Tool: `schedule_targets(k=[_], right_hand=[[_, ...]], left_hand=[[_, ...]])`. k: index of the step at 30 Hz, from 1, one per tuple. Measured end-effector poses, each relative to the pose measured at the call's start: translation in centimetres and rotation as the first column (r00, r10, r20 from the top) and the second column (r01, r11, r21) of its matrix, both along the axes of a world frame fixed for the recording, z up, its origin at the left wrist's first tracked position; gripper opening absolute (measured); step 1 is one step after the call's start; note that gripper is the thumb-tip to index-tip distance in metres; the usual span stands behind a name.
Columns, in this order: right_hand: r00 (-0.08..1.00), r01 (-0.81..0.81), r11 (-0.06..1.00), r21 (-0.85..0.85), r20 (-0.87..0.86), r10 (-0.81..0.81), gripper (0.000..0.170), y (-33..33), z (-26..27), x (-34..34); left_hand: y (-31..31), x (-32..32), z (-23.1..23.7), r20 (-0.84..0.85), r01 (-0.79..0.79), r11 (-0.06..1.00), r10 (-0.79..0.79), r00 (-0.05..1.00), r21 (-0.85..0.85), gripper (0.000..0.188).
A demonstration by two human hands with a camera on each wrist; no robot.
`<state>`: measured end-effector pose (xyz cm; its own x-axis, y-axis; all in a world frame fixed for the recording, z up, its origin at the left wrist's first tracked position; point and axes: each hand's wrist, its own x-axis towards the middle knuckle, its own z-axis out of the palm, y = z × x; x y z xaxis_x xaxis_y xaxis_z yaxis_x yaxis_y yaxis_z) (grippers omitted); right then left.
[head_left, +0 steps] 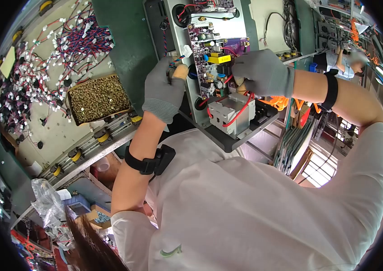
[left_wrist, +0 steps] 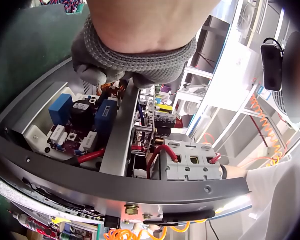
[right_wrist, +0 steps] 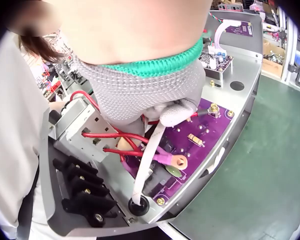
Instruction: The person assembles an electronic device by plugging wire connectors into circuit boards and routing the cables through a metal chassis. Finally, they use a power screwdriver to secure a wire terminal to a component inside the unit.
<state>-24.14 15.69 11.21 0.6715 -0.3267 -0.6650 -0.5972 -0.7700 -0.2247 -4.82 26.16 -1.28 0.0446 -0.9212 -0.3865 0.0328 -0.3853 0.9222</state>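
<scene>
Left hand: I saw the gloved left hand [head_left: 164, 88] at one long side of the chassis [left_wrist: 155, 187], its fingers pinching a thin cable [head_left: 180, 58] with a white plug [head_left: 186, 51] just past their tips.
Right hand: the gloved right hand [head_left: 261, 72] was bent down into the chassis, fingers curled above the purple board [right_wrist: 215, 135]; I could not tell whether they pinched anything.
Sleeve: a white sleeve [right_wrist: 149, 165] rose from a black grommet [right_wrist: 138, 206] to the right hand's fingertips; grip on it unclear from my view.
Chassis: it lay beside the green tabletop [right_wrist: 260, 165], its near end reaching toward the person's white shirt [head_left: 254, 203].
Breaker: the breaker [head_left: 222, 121] sat at the near end, with red wires [right_wrist: 110, 135] leaving its face and passing close to the right hand.
Lug: a copper ring lug [right_wrist: 179, 161] showed over the purple board.
Terminals: I noted a black terminal row [right_wrist: 85, 185] beside the breaker.
Left of chassis: a heap of plugged wires [head_left: 85, 40] was spread out near a box of small brass-coloured parts [head_left: 99, 99].
Right of chassis: a black cable bundle [head_left: 290, 27] lay on a pale surface.
Background: another person [head_left: 342, 63] was visible.
</scene>
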Motion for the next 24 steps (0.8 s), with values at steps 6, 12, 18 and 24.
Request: schedule_targets(k=[6, 12, 18, 24], right_hand=[[0.994, 0.104, 0.994, -0.025, 0.029, -0.104, 0.019, 0.9, -0.6, -0.6], [0.978, -0.055, 0.998, 0.006, -0.202, 0.055, 0.018, 0.1, -0.4, 2.1], [0.98, 0.201, 0.975, 0.099, -0.028, -0.199, 0.013, 0.2, 0.9, 1.1], [0.699, 0.521, 0.794, 0.313, 0.378, -0.607, 0.03, 3.1, 0.3, -0.9]], left_hand=[[0.1, 0.2, 0.0, -0.035, -0.005, 1.0, 0.004, 0.999, -0.015, 0.024], [0.1, -0.1, 0.1, -0.074, -0.029, 0.999, 0.027, 0.997, -0.022, 0.024], [0.0, 0.3, -0.3, -0.053, -0.055, 0.995, 0.051, 0.997, -0.088, 0.023], [-0.4, 0.8, -0.9, 0.053, 0.037, 0.998, -0.034, 0.998, -0.048, 0.028]])
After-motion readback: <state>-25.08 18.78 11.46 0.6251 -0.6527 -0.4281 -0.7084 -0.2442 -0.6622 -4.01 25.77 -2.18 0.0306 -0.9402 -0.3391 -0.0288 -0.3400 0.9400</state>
